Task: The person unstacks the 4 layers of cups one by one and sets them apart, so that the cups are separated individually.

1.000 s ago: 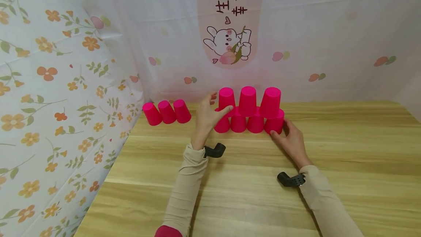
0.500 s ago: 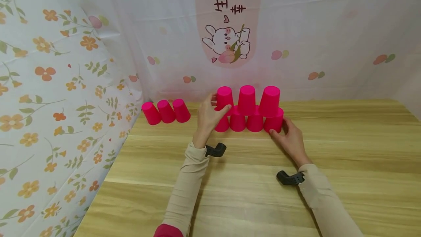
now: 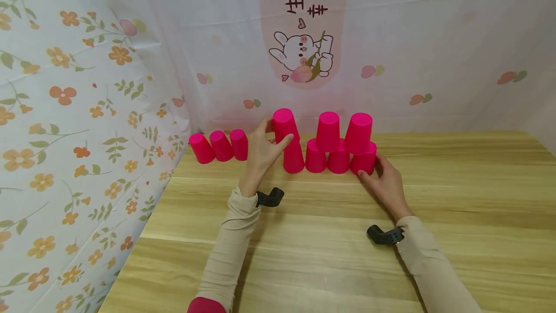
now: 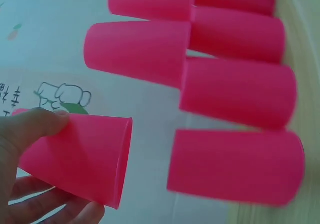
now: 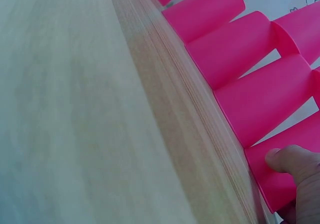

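My left hand (image 3: 260, 153) grips an upside-down pink plastic cup (image 3: 284, 125), thumb on the near side and fingers round the back. In the left wrist view this cup (image 4: 87, 154) hangs apart from the leftmost bottom cup (image 4: 237, 166), with a gap between their edges. Several pink cups stand rim-down in a bottom row, and two more, a middle cup (image 3: 327, 132) and a right cup (image 3: 359, 133), rest on top of it. At the row's right end my right hand (image 3: 387, 185) holds the last bottom cup (image 3: 364, 161), its thumb (image 5: 287, 160) against the near side.
Three more pink cups (image 3: 222, 146) stand rim-down at the table's back left, partly behind my left hand. A white printed curtain (image 3: 417, 52) hangs close behind the cups. The wooden table (image 3: 321, 255) reaches toward me. Flowered cloth (image 3: 74, 158) covers the left side.
My left hand has taken hold of the upper row's left cup and carried it left and slightly up, off its place between two bottom cups. The right hand stays put.
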`<action>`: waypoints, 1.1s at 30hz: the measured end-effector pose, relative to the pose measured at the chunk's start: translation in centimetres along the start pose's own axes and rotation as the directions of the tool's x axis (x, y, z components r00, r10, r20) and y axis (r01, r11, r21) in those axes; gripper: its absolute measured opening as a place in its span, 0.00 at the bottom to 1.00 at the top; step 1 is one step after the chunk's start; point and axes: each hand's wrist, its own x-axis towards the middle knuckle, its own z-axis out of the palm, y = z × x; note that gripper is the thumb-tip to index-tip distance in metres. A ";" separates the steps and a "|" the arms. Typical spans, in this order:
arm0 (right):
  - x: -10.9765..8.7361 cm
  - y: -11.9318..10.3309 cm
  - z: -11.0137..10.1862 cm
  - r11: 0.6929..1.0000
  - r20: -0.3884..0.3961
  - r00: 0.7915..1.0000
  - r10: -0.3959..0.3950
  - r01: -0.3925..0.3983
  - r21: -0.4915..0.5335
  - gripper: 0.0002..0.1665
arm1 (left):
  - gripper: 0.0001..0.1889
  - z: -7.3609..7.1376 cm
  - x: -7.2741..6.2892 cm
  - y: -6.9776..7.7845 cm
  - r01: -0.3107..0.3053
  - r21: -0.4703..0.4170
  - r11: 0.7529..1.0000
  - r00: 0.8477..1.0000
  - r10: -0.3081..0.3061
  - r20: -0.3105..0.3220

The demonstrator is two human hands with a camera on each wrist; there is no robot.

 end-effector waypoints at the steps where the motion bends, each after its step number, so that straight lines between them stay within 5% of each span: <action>1: 0.0 0.0 0.0 1.000 0.003 1.000 0.002 -0.002 0.001 0.36 | 0.27 -0.2 0.0 -0.1 -0.015 0.012 1.000 1.000 0.015 -0.002; 11: -0.1 0.0 0.1 1.000 0.005 1.000 0.007 -0.007 0.015 0.36 | 0.27 -3.3 -0.7 -1.9 -0.042 0.090 0.995 0.999 0.043 -0.012; 23: 0.0 -0.3 -0.1 1.000 0.002 1.000 0.000 0.000 0.004 0.36 | 0.27 -9.3 -2.3 -5.6 -0.012 0.218 0.976 1.000 0.015 -0.012; 27: -0.1 -0.3 -0.1 1.000 0.005 1.000 -0.004 0.004 0.000 0.36 | 0.28 -11.5 -3.5 -7.1 0.075 0.221 0.972 0.997 -0.080 0.012; 33: -0.1 -0.3 0.0 1.000 0.009 1.000 -0.003 0.003 -0.008 0.36 | 0.28 -14.1 -5.2 -9.0 0.222 0.233 0.947 0.975 -0.213 -0.063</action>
